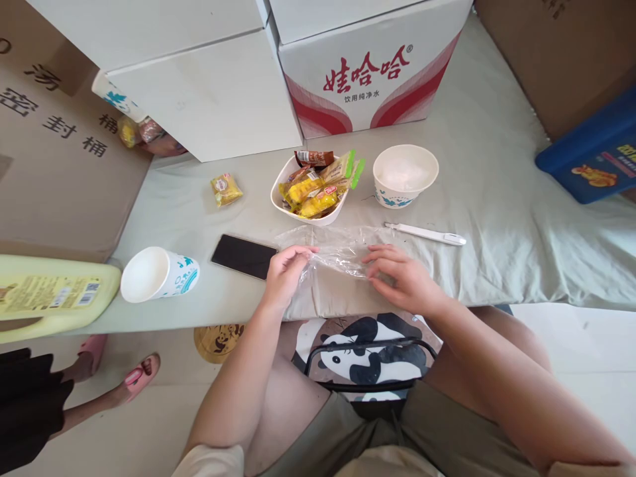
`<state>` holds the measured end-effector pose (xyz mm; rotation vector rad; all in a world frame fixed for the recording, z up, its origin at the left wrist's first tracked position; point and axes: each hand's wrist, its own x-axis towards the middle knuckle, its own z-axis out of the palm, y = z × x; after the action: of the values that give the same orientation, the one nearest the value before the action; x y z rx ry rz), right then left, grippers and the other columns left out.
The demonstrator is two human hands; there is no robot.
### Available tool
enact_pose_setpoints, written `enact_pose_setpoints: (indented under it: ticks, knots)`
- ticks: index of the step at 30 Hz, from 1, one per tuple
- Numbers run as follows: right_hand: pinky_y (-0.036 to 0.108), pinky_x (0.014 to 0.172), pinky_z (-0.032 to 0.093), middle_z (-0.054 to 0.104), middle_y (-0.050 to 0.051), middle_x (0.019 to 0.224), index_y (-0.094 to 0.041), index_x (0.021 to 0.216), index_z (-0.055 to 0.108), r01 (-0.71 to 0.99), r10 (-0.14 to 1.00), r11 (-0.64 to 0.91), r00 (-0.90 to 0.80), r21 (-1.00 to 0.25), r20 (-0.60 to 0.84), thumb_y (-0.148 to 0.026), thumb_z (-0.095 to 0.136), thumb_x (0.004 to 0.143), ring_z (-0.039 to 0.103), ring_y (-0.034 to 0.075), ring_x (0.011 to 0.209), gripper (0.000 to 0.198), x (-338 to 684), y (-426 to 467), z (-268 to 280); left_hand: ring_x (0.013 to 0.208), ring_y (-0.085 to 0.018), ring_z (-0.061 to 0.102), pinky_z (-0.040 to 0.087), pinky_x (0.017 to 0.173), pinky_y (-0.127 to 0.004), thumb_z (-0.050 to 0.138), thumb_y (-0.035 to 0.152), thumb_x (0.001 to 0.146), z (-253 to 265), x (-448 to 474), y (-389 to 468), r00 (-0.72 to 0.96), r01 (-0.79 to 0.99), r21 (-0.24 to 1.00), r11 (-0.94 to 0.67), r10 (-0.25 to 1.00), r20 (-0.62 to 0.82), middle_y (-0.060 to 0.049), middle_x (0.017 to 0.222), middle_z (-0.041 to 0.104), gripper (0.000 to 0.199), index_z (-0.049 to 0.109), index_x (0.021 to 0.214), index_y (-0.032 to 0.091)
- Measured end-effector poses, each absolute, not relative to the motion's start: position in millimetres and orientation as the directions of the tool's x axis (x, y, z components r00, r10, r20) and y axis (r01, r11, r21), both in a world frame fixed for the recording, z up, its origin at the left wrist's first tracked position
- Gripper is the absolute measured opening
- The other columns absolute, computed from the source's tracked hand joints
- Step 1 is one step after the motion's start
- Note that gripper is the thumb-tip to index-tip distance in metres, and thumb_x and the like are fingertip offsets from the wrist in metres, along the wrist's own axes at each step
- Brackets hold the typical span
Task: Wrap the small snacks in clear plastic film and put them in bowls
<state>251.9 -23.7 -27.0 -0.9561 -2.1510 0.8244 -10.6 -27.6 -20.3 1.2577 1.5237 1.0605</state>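
Some film point(342, 260) pinched in left hand point(287, 273); right hand point(400, 277) half-curled, grip unclear; snack bowl point(278, 193) filled, packet point(226, 191) outside, left.

The person wears a pale cream, short-sleeved fabric top, its loose left sleeve point(213, 458) ending around the elbow, and loose olive-brown fabric shorts point(318, 434) with wide, softly creased legs that leave the thighs bare. Left hand point(288, 270) and right hand point(401, 275) are ungloved.
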Motion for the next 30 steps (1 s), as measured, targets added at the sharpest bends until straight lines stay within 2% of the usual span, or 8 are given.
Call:
enact_pose_setpoints:
  ticks: [5,8,10,12,15,20,23,30]
  knots:
    - [0.033,0.07,0.053,0.069,0.003,0.074,-0.022,0.082,0.06,0.407,0.974,0.179,-0.201,-0.896,0.103,-0.031,0.054,0.089,0.065,0.019,0.07,0.013,261,-20,-16,0.11,-0.025,0.069,0.052,0.099,-0.04,0.063,0.047,0.082,-19,-12,-32,0.111,0.293,0.951,-0.102,0.991,0.072,-0.01,0.114,0.075,0.038,0.067,0.108,0.02]
    - [0.029,0.057,0.049,0.066,0.001,0.068,-0.021,0.084,0.059,0.312,0.97,0.038,-0.238,-0.949,-0.039,-0.038,0.05,0.091,0.058,0.015,0.056,0.02,262,-19,-16,0.113,-0.026,0.067,0.051,0.101,-0.041,0.069,0.037,0.079,-15,-8,-35,0.302,0.51,0.825,-0.244,0.949,0.094,-0.012,0.122,0.072,0.036,0.066,0.11,0.019]
    - [0.028,0.053,0.047,0.069,0.003,0.074,-0.021,0.087,0.061,0.32,0.942,0.005,-0.32,-0.947,-0.103,-0.041,0.048,0.092,0.056,0.014,0.052,0.024,262,-17,-16,0.108,-0.025,0.068,0.052,0.1,-0.042,0.066,0.025,0.079,-15,-5,-35,0.393,0.616,0.708,-0.346,0.914,0.105,-0.01,0.113,0.074,0.014,0.069,0.092,0.02]
    - [0.03,0.056,0.049,0.074,0.007,0.092,-0.02,0.084,0.063,0.38,0.934,0.036,-0.343,-0.924,-0.105,-0.041,0.049,0.091,0.062,0.015,0.059,0.026,261,-16,-17,0.101,-0.023,0.069,0.053,0.095,-0.041,0.061,0.017,0.08,-17,-4,-34,0.469,0.622,0.644,-0.445,0.871,0.149,-0.007,0.097,0.076,0.009,0.065,0.072,0.02]
    - [0.033,0.07,0.052,0.072,0.012,0.115,-0.021,0.068,0.059,0.455,0.952,0.089,-0.3,-0.886,-0.058,-0.039,0.052,0.088,0.07,0.026,0.098,0.028,260,-13,-18,0.09,-0.021,0.069,0.056,0.085,-0.037,0.057,0.013,0.081,-20,-4,-33,0.524,0.574,0.625,-0.529,0.824,0.217,-0.005,0.083,0.075,0.019,0.059,0.063,0.02]
    - [0.036,0.081,0.053,0.075,0.013,0.102,-0.025,0.066,0.058,0.518,0.967,0.052,-0.241,-0.854,-0.087,-0.039,0.051,0.087,0.038,0.031,0.148,0.026,260,-12,-22,0.085,-0.019,0.068,0.055,0.081,-0.035,0.056,0.015,0.084,-19,-5,-34,0.536,0.573,0.613,-0.544,0.815,0.222,-0.005,0.08,0.074,0.021,0.058,0.064,0.019]
    - [0.036,0.077,0.052,0.074,0.014,0.104,-0.025,0.069,0.058,0.555,0.976,0.044,-0.201,-0.831,-0.083,-0.039,0.051,0.086,0.037,0.032,0.148,0.023,259,-14,-22,0.086,-0.019,0.068,0.054,0.083,-0.036,0.059,0.02,0.085,-17,-5,-35,0.519,0.6,0.617,-0.509,0.835,0.184,-0.006,0.085,0.074,0.017,0.06,0.068,0.019]
    - [0.033,0.068,0.05,0.067,0.016,0.123,-0.023,0.069,0.059,0.53,0.984,0.105,-0.176,-0.842,0.013,-0.039,0.053,0.087,0.06,0.032,0.124,0.024,257,-16,-23,0.088,-0.019,0.067,0.053,0.085,-0.035,0.059,0.023,0.087,-14,-8,-36,0.502,0.622,0.623,-0.474,0.852,0.147,-0.006,0.09,0.074,0.015,0.061,0.072,0.019]
